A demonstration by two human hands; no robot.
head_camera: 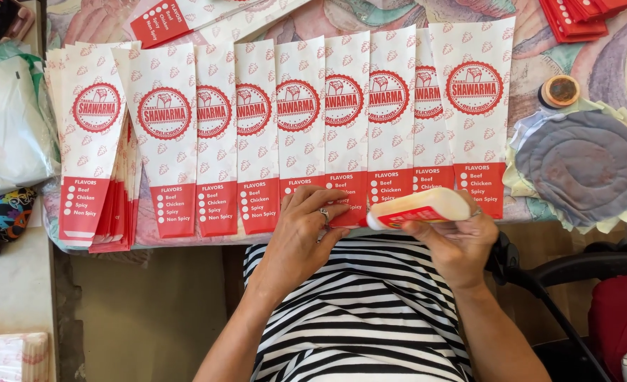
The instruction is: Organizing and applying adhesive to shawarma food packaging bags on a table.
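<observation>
Several long white paper bags with red round stamps and red bottom bands lie overlapped in a row along the table edge. My left hand, with a ring on one finger, presses on the red bottom flap of a middle bag. My right hand grips a white glue bottle with a red label, held sideways, its tip pointing left at that flap beside my left fingers.
A stack of the same bags sits at the left end. A small round jar and a pile of round cloth pads are at right. Red flat packs lie top right. A plastic bag is at far left.
</observation>
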